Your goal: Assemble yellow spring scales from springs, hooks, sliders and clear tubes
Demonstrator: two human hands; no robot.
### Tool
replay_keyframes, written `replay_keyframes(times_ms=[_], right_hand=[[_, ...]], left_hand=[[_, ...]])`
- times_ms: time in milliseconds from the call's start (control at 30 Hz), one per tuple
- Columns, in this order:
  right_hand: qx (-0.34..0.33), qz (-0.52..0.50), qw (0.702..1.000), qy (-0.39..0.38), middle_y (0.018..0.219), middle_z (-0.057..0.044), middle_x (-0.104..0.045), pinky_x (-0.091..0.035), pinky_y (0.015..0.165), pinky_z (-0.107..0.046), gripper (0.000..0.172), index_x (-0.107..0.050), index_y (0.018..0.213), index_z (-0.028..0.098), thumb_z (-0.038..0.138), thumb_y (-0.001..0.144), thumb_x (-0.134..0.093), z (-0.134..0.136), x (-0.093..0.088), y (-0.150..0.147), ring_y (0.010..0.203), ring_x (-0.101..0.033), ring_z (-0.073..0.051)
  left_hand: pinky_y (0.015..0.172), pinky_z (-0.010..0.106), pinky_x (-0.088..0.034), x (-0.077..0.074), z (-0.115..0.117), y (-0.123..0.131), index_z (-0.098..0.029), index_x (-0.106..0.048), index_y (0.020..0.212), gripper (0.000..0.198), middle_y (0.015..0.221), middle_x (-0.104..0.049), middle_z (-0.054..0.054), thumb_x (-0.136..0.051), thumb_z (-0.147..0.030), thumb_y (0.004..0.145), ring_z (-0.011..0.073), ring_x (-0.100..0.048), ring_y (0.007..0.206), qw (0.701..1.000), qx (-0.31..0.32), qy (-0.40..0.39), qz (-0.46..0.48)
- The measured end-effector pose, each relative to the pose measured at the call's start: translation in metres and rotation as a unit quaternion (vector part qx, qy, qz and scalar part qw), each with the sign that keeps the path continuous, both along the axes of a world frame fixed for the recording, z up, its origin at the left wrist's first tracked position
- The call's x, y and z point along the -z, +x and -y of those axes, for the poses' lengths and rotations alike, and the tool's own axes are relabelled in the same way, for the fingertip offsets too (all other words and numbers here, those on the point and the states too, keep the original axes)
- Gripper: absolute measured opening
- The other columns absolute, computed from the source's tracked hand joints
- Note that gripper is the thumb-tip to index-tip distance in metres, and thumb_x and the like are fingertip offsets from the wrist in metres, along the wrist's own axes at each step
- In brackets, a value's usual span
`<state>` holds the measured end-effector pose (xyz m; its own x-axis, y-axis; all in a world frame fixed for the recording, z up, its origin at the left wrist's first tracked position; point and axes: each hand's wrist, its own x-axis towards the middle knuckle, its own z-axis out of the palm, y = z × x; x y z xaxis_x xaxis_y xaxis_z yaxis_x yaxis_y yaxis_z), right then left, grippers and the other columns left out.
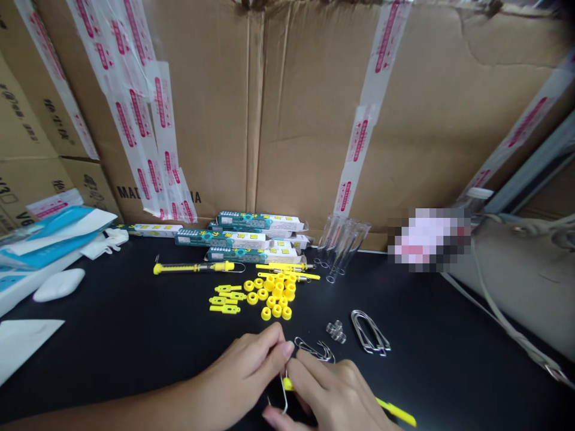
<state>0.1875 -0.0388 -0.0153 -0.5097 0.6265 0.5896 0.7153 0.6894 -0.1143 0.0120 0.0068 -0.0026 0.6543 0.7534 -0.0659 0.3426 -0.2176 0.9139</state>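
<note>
"MAD" reads on the cardboard [305, 131] beside tape [141, 120]. Your left hand [245, 365] pinches bent wire [284, 398]; your right hand [344, 389] grips a yellow rod [398, 412] over the surface [135, 335], long axis slanting right and toward you.

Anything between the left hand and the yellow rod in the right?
Just the bent metal wire, visible between the left hand and the end of the yellow rod in the right hand. Whether they're joined is hidden.
</note>
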Motion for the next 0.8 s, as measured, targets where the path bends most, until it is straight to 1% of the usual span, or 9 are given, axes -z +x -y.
replay_keyframes(times_ms=[100, 167, 200, 333, 467, 567, 667, 733, 800], right_hand=[[-0.007, 0.003, 0.999, 0.031, 0.049, 0.002, -0.058, -0.031, 0.034, -0.027, 0.06, -0.059, 0.061, 0.019, 0.041, 0.106, -0.026, 0.001, 0.0, 0.0, 0.034, -0.052, -0.009], [-0.025, 0.011, 0.998, 0.061, 0.047, 0.001, -0.055, -0.031, 0.034, -0.027, 0.057, -0.059, 0.058, 0.018, 0.031, 0.105, -0.029, 0.0, 0.0, 0.0, 0.034, -0.051, -0.01], [-0.033, 0.016, 0.997, 0.07, 0.047, 0.0, -0.055, -0.032, 0.034, -0.027, 0.056, -0.06, 0.058, 0.018, 0.027, 0.104, -0.03, 0.0, 0.0, -0.001, 0.035, -0.051, -0.011], [-0.029, 0.011, 0.998, 0.058, 0.054, -0.003, -0.06, -0.04, 0.038, -0.026, 0.053, -0.063, 0.066, 0.016, 0.027, 0.105, -0.027, -0.003, 0.0, -0.002, 0.041, -0.057, -0.013], [-0.016, -0.003, 0.998, 0.054, 0.055, -0.001, -0.062, -0.042, 0.04, -0.026, 0.053, -0.061, 0.071, 0.017, 0.041, 0.106, -0.03, -0.001, 0.0, 0.001, 0.044, -0.061, -0.014], [0.005, -0.031, 0.998, 0.059, 0.061, 0.001, -0.065, -0.043, 0.042, -0.024, 0.037, -0.061, 0.083, 0.017, 0.036, 0.105, -0.039, 0.002, -0.003, 0.009, 0.044, -0.061, -0.012], [0.025, -0.046, 0.998, 0.037, 0.069, 0.002, -0.068, -0.043, 0.044, -0.021, 0.019, -0.06, 0.093, 0.019, 0.029, 0.102, -0.048, 0.005, -0.01, 0.019, 0.046, -0.062, -0.009], [0.032, -0.036, 0.998, 0.038, 0.069, 0.004, -0.068, -0.043, 0.044, -0.021, 0.016, -0.06, 0.09, 0.021, 0.028, 0.101, -0.052, 0.007, -0.017, 0.026, 0.046, -0.062, -0.009], [0.066, -0.009, 0.996, 0.058, 0.067, 0.004, -0.067, -0.043, 0.045, -0.023, 0.017, -0.061, 0.087, 0.023, 0.031, 0.1, -0.053, 0.01, -0.025, 0.033, 0.047, -0.064, -0.011]], left_hand=[[0.054, 0.024, -0.028, -0.004, -0.004, -0.004, -0.021, -0.043, 0.079, 0.044, 0.065, -0.039, -0.007, -0.051, -0.063, 0.092, 0.0106, -0.032, 0.058, 0.989, 0.067, -0.115, 0.07], [0.049, 0.022, -0.023, -0.004, -0.005, -0.007, -0.021, -0.041, 0.08, 0.045, 0.064, -0.038, -0.009, -0.055, -0.063, 0.09, 0.0093, -0.028, 0.056, 0.975, 0.085, -0.178, 0.101], [0.049, 0.022, -0.022, -0.004, -0.004, -0.008, -0.021, -0.04, 0.08, 0.045, 0.065, -0.038, -0.008, -0.054, -0.062, 0.091, 0.009, -0.027, 0.056, 0.973, 0.082, -0.189, 0.106], [0.048, 0.021, -0.022, -0.002, -0.003, -0.007, -0.021, -0.04, 0.08, 0.047, 0.068, -0.037, -0.007, -0.051, -0.065, 0.091, 0.0089, -0.028, 0.059, 0.972, 0.039, -0.2, 0.116], [0.047, 0.019, -0.024, 0.0, -0.007, -0.004, -0.02, -0.043, 0.08, 0.045, 0.066, -0.041, -0.008, -0.057, -0.062, 0.089, 0.0071, -0.031, 0.055, 0.972, -0.009, -0.178, 0.154], [0.043, 0.017, -0.023, 0.001, -0.01, -0.003, -0.019, -0.046, 0.08, 0.044, 0.066, -0.047, -0.007, -0.061, -0.06, 0.088, 0.0052, -0.035, 0.052, 0.97, -0.023, -0.181, 0.159], [0.037, 0.014, -0.023, 0.001, -0.012, -0.004, -0.018, -0.049, 0.079, 0.045, 0.068, -0.053, -0.005, -0.066, -0.06, 0.084, 0.0049, -0.041, 0.049, 0.965, -0.047, -0.192, 0.172], [0.033, 0.013, -0.025, 0.001, -0.012, -0.004, -0.017, -0.053, 0.078, 0.045, 0.068, -0.057, -0.003, -0.07, -0.059, 0.08, 0.0054, -0.044, 0.047, 0.964, -0.065, -0.182, 0.181], [0.031, 0.013, -0.027, 0.0, -0.011, -0.003, -0.015, -0.06, 0.077, 0.043, 0.068, -0.062, -0.001, -0.073, -0.056, 0.078, 0.0051, -0.046, 0.043, 0.968, -0.077, -0.163, 0.174]])
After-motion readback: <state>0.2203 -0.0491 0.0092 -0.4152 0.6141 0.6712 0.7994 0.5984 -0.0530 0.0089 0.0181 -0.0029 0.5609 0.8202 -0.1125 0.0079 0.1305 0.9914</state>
